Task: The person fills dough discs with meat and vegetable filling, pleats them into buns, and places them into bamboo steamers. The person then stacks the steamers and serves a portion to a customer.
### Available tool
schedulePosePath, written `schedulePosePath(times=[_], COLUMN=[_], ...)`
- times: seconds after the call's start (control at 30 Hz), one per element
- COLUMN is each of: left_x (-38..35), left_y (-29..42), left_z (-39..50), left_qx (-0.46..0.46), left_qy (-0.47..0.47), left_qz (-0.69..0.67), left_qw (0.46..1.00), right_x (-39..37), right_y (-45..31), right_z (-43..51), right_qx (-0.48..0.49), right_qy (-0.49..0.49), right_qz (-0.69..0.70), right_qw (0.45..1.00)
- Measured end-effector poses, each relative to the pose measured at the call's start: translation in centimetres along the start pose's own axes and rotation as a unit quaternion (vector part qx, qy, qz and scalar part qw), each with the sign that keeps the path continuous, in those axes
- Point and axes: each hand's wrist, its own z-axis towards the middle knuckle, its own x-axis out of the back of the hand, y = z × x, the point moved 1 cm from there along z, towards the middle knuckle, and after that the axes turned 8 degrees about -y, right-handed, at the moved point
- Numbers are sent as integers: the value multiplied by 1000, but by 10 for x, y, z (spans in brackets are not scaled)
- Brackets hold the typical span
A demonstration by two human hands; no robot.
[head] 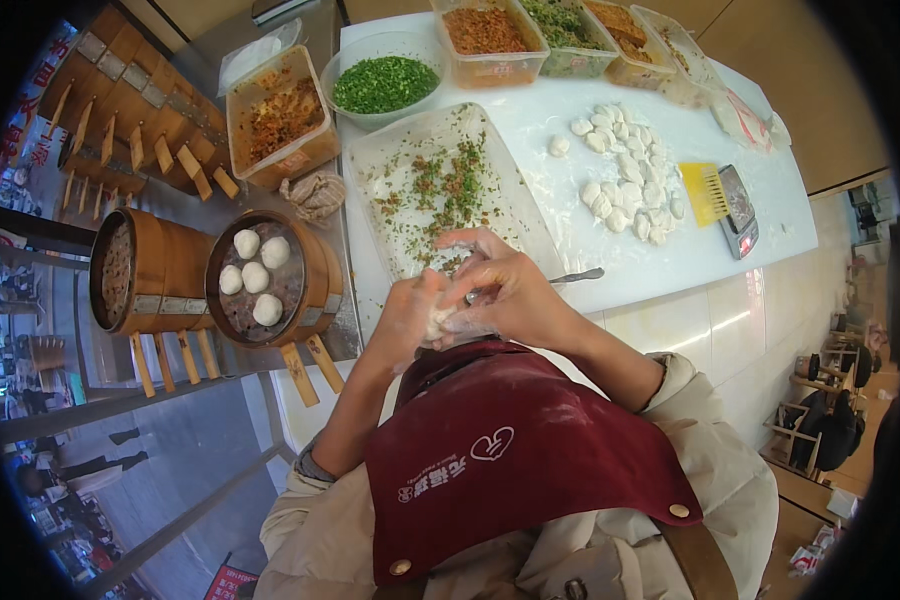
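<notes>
My left hand (414, 313) cups a floury piece of white dough (440, 321) just above my maroon apron. My right hand (511, 289) reaches over from the other side, its fingers bent and pressing at the same dough. Fingers cover much of the piece, so its full shape is hidden. A thin metal tool (579, 276), perhaps a filling spatula, sticks out past my right hand; a shiny metal bit shows between the fingers. Just beyond both hands lies a shallow plastic tray (514, 199) with scattered minced filling and chopped greens (457, 180).
Bamboo steamers (322, 262) stand at left, one holding several round white buns (255, 277). Floured dough pieces (630, 169) lie right of the tray, near a yellow scraper (699, 193) and a scale (739, 214). A scallion bowl (337, 94) and filling tubs (495, 71) line the back.
</notes>
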Motion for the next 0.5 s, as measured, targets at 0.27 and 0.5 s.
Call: schedulePosePath(times=[0.27,0.5], left_x=[-3,4], left_y=[6,5], left_z=[-2,-1], left_qx=[-8,39], left_qy=[31,49], left_qz=[19,-11], left_qw=[999,998], right_x=[-3,-6], right_y=[1,-5], right_z=[1,4], right_qx=[24,11], right_qy=[-7,2], right_qz=[-43,-55], right_qw=[999,998])
